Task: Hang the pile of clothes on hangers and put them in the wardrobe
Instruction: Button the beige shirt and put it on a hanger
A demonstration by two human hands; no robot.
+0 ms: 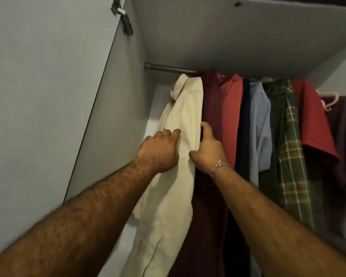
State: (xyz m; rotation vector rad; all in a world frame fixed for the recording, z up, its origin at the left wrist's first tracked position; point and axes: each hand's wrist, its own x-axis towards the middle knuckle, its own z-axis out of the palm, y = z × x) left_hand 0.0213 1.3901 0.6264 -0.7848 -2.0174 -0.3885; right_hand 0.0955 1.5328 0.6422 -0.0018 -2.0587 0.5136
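My left hand point(158, 150) rests with loosely bent fingers against the cream shirt point(180, 120), which hangs at the left end of the wardrobe rail point(168, 68). My right hand point(207, 150) pinches the shirt's right edge, just beside the maroon shirt point(212, 108).

A shirt point(180, 140) hung leftmost on the rail point(168, 68), other garments point(268, 126) crowding toward three o'clock; the door point(38, 86) stood at nine o'clock.
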